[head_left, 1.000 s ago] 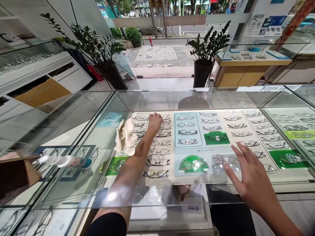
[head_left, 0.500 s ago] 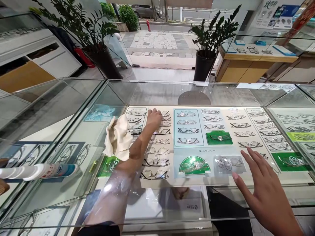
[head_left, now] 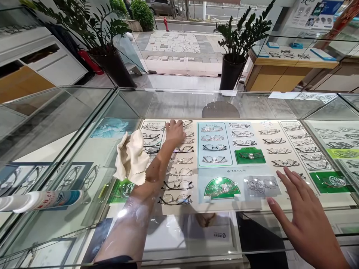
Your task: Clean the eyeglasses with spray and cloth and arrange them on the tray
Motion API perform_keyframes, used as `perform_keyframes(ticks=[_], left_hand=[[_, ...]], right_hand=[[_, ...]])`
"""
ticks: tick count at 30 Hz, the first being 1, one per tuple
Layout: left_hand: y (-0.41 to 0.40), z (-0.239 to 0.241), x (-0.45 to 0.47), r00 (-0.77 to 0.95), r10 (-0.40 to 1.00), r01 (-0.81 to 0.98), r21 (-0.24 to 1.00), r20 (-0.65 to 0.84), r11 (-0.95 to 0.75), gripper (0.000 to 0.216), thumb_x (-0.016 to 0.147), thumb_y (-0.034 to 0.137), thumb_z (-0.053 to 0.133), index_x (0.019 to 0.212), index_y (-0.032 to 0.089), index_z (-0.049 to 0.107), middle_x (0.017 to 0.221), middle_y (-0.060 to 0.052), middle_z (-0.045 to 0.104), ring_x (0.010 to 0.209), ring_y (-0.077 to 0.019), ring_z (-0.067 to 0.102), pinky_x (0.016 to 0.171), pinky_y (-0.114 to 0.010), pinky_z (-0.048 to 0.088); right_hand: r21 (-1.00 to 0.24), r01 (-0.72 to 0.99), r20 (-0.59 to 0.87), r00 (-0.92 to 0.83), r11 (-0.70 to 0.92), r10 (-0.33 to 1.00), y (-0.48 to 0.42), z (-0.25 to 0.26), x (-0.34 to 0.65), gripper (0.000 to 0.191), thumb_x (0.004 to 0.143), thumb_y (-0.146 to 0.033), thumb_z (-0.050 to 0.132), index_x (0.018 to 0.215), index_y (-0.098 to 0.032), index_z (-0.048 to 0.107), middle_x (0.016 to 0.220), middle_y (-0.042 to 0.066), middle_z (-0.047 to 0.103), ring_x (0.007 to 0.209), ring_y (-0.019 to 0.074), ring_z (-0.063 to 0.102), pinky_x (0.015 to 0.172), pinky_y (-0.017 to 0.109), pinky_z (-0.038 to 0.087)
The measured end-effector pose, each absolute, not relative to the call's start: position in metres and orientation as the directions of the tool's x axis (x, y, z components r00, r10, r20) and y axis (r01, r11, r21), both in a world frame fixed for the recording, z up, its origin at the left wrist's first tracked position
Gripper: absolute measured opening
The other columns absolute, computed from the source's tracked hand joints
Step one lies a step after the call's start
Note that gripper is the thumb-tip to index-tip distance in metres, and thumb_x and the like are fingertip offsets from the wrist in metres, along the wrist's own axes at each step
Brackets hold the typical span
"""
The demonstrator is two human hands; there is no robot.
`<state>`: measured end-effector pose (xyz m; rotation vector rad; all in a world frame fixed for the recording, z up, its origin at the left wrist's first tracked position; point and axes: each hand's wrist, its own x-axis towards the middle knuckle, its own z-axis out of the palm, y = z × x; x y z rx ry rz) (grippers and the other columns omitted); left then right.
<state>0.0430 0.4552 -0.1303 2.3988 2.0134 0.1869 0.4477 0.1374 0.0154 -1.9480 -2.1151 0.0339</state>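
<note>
My left arm reaches inside a glass display case (head_left: 84, 123), under its top pane. My left hand (head_left: 174, 132) is at the far end of a column of eyeglasses (head_left: 179, 172) on a beige tray. Its fingers curl around a tilted pair of glasses (head_left: 187, 123) in the top row. My right hand (head_left: 304, 218) lies flat on top of the glass near the front edge, fingers spread, holding nothing. A crumpled cream cloth (head_left: 130, 157) lies on the glass just left of my left forearm.
A spray bottle (head_left: 42, 200) lies on the glass at the left. More rows of glasses, a light blue card (head_left: 214, 144) and green display stands (head_left: 249, 155) fill the case. Two potted plants (head_left: 238, 41) and a wooden counter (head_left: 291, 71) stand beyond.
My view has tipped down a little. My right hand has slid slightly right and nearer to me on the glass. My left hand stays at the far row, and the pair beside its fingers now sits tilted.
</note>
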Motion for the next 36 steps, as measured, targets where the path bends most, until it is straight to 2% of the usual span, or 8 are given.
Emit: perform_keyframes(ticks=[5, 10, 17, 23, 29, 36], left_hand=[[0.459, -0.139, 0.048, 0.197, 0.978, 0.974, 0.098, 0.066, -0.203, 0.050, 0.091, 0.020, 0.047, 0.136, 0.019, 0.070, 0.157, -0.014, 0.061, 0.134, -0.0423, 0.045, 0.111, -0.062, 0.030], [0.459, -0.147, 0.048, 0.212, 0.976, 0.968, 0.128, 0.045, -0.216, 0.050, 0.096, 0.025, 0.045, 0.138, 0.022, 0.072, 0.164, -0.010, 0.058, 0.133, -0.0422, 0.045, 0.111, -0.062, 0.029], [0.459, -0.145, 0.047, 0.224, 0.974, 0.962, 0.154, 0.016, -0.224, 0.052, 0.099, 0.031, 0.038, 0.136, 0.020, 0.074, 0.171, -0.010, 0.051, 0.138, -0.0436, 0.043, 0.112, -0.065, 0.030], [0.462, -0.142, 0.050, 0.188, 0.982, 0.970, 0.156, 0.012, -0.188, 0.056, 0.102, 0.033, 0.037, 0.146, 0.019, 0.069, 0.177, -0.011, 0.042, 0.142, -0.0458, 0.041, 0.113, -0.066, 0.031], [0.458, -0.148, 0.050, 0.191, 0.981, 0.970, 0.158, -0.030, -0.184, 0.062, 0.108, 0.055, 0.031, 0.126, 0.020, 0.079, 0.171, -0.011, 0.050, 0.146, -0.0484, 0.040, 0.115, -0.067, 0.028], [0.443, -0.140, 0.053, 0.169, 0.985, 0.967, 0.189, 0.019, -0.170, 0.055, 0.109, 0.054, 0.039, 0.123, 0.018, 0.077, 0.174, -0.014, 0.044, 0.145, -0.0467, 0.039, 0.112, -0.065, 0.030]], right_hand=[[-0.199, 0.975, 0.173, -0.061, 0.096, 0.983, 0.138, 0.016, 0.447, 0.069, 0.108, -0.058, 0.045, 0.169, -0.026, 0.036, 0.176, 0.013, 0.041, 0.162, 0.0432, 0.038, 0.129, 0.069, 0.037], [-0.194, 0.977, 0.170, -0.057, 0.091, 0.984, 0.137, 0.016, 0.447, 0.070, 0.107, -0.058, 0.045, 0.169, -0.026, 0.036, 0.176, 0.013, 0.041, 0.162, 0.0430, 0.038, 0.129, 0.069, 0.038], [-0.198, 0.976, 0.170, -0.061, 0.094, 0.984, 0.136, 0.015, 0.449, 0.070, 0.107, -0.058, 0.046, 0.169, -0.027, 0.036, 0.176, 0.012, 0.041, 0.163, 0.0426, 0.038, 0.129, 0.069, 0.037], [-0.195, 0.976, 0.176, -0.061, 0.096, 0.982, 0.137, 0.015, 0.448, 0.070, 0.108, -0.058, 0.046, 0.170, -0.027, 0.035, 0.176, 0.013, 0.041, 0.162, 0.0431, 0.039, 0.129, 0.069, 0.037], [-0.195, 0.977, 0.173, -0.058, 0.092, 0.983, 0.137, 0.015, 0.448, 0.070, 0.108, -0.058, 0.046, 0.169, -0.027, 0.035, 0.176, 0.012, 0.041, 0.162, 0.0426, 0.039, 0.128, 0.069, 0.038], [-0.181, 0.978, 0.176, -0.071, 0.104, 0.982, 0.138, 0.012, 0.451, 0.070, 0.107, -0.058, 0.046, 0.168, -0.026, 0.037, 0.176, 0.013, 0.042, 0.163, 0.0415, 0.037, 0.129, 0.067, 0.038]])
